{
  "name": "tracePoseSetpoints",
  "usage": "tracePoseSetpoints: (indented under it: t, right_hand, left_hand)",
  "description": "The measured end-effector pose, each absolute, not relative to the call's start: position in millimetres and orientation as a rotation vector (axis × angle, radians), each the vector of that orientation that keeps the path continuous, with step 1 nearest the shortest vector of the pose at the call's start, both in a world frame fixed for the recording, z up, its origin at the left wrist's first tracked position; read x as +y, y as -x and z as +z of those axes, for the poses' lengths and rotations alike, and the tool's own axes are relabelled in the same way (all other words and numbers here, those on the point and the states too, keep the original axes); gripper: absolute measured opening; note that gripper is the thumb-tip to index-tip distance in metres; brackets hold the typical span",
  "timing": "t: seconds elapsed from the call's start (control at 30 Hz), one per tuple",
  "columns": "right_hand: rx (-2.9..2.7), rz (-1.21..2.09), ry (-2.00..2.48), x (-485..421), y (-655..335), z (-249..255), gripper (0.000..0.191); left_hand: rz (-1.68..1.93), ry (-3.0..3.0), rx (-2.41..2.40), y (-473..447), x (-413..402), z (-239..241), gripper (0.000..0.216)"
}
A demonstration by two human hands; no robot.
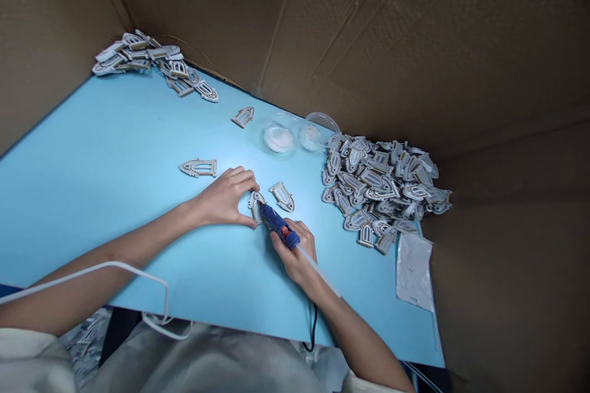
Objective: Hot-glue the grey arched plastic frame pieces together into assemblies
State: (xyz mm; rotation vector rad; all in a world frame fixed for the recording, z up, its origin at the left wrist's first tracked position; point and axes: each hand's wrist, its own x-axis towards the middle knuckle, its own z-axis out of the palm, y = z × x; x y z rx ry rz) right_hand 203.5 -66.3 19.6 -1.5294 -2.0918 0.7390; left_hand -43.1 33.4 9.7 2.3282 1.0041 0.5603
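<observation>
My right hand (297, 249) is wrapped round a blue glue gun (279, 221) with a long translucent glue stick (320, 273) coming out of its back. The gun's nozzle points at a small arched window-shaped piece (256, 204), white with brown trim. Thumb and fingertips of my left hand (228, 199) pinch that piece at its edges against the blue table. Just right of it lies a similar arched piece (282, 196). Another arched piece (199, 167) rests left of my left hand, its point turned left. Whether the nozzle touches the held piece I cannot tell.
A large heap of arched pieces (378, 181) covers the right side, with a plastic bag (413, 270) below. More are piled back left (133, 55). Two clear cups (279, 138) stand near the cardboard wall (276, 24). A white cable (115, 265) crosses my left forearm.
</observation>
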Motion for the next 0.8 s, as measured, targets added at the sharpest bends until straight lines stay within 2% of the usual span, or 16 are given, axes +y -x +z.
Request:
tracePoseSetpoints:
  t: [0.13, 0.3, 0.63, 0.8]
  right_hand:
    - [-1.822, 0.797, 1.506, -65, -191, 13, 0.032]
    - [-1.117, 0.511, 1.347, -50, -179, 5, 0.038]
    - [-0.884, 0.74, 1.343, -49, -200, 4, 0.039]
    - [-0.964, 0.759, 1.388, -51, -208, 1, 0.042]
  left_hand:
    - [0.552, -2.327, 1.023, 39, 32, 9, 0.071]
    - [0.543, -2.338, 1.112, 32, 25, 7, 0.07]
    - [0.492, -2.476, 0.877, 40, 19, 17, 0.056]
    - [0.509, -2.51, 0.863, 42, 16, 24, 0.076]
